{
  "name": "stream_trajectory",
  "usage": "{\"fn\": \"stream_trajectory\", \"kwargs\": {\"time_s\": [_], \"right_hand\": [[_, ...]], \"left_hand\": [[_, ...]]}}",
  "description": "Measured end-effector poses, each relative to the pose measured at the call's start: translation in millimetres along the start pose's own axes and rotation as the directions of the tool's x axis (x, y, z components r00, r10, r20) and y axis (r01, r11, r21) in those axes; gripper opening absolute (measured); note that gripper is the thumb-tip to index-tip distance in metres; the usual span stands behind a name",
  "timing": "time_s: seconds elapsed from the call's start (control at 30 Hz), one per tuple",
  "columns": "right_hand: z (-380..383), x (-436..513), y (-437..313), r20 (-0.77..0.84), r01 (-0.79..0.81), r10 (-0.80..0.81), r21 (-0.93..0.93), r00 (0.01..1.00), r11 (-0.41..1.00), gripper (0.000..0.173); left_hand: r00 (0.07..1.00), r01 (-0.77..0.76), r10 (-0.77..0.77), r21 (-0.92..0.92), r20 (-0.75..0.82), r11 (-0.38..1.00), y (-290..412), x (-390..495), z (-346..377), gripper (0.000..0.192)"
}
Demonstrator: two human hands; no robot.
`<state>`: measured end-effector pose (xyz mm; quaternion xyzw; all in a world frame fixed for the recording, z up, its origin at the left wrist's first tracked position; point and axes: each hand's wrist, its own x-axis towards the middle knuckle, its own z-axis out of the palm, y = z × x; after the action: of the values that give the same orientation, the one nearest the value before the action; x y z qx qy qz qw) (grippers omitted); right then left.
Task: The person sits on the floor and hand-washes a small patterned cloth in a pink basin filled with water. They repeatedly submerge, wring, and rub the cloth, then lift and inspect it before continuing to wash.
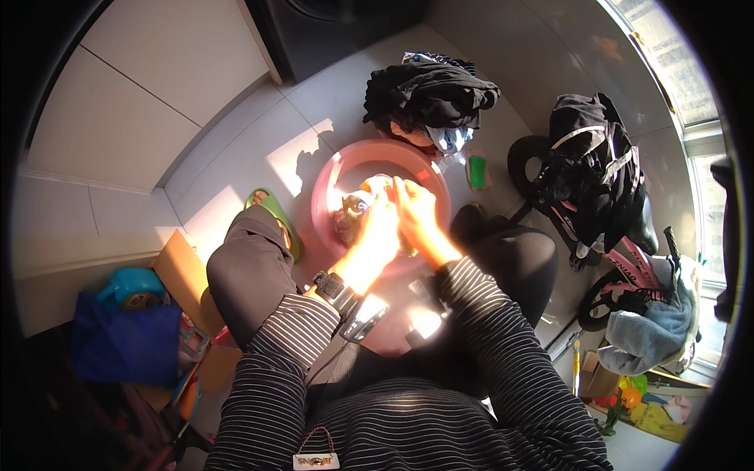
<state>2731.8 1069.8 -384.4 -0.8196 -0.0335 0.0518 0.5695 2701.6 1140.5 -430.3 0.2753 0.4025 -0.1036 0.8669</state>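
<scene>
A pink plastic basin [327, 171] stands on the floor between my knees. Above it, my left hand [383, 221] and my right hand [417, 203] come together, fingertips nearly touching, in bright sunlight that washes out detail. Both hands pinch a bunched, multicoloured cloth [352, 218] that hangs down on the left side inside the basin. Glare hides the exact edges of the cloth between my fingers. A black watch-like device [330, 287] is strapped to my left wrist.
Beyond the basin is a heap of dark clothes [430, 88]. A green-faced scrubbing sponge [477, 172] lies right of it. A pink balance bike [633, 259] draped with a black garment [589, 153] stands at right. Cardboard [188, 282] and a blue bag [126, 341] are at left.
</scene>
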Motion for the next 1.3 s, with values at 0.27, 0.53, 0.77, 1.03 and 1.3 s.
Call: {"fn": "stream_trajectory", "kwargs": {"time_s": [0.27, 0.53, 0.77, 1.03, 1.3], "right_hand": [[3, 10, 19, 0.194, 0.081, -0.037, -0.222, 0.980, 0.972, 0.028], [-29, 27, 41, 0.534, -0.465, 0.248, 0.321, 0.808, 0.825, 0.042], [-35, 21, 4, 0.328, -0.195, 0.043, 0.447, 0.944, 0.873, 0.030], [-61, 41, -11, 0.382, 0.114, -0.294, 0.427, 0.876, 0.897, 0.026], [-88, 38, -39, 0.588, -0.324, -0.022, 0.477, 0.809, 0.817, 0.029]], "left_hand": [[0.995, -0.094, 0.091, -0.062, -0.050, 0.994, 2, -1, -9, 0.023], [0.857, -0.056, 0.235, -0.370, 0.459, 0.927, 39, 6, -21, 0.025], [0.968, -0.076, 0.149, -0.329, 0.202, 0.941, 19, -7, -30, 0.027], [0.910, -0.411, 0.386, 0.449, 0.151, 0.793, 14, 0, -43, 0.042], [0.583, -0.804, 0.557, 0.522, 0.592, 0.286, 83, -32, -5, 0.041]]}}
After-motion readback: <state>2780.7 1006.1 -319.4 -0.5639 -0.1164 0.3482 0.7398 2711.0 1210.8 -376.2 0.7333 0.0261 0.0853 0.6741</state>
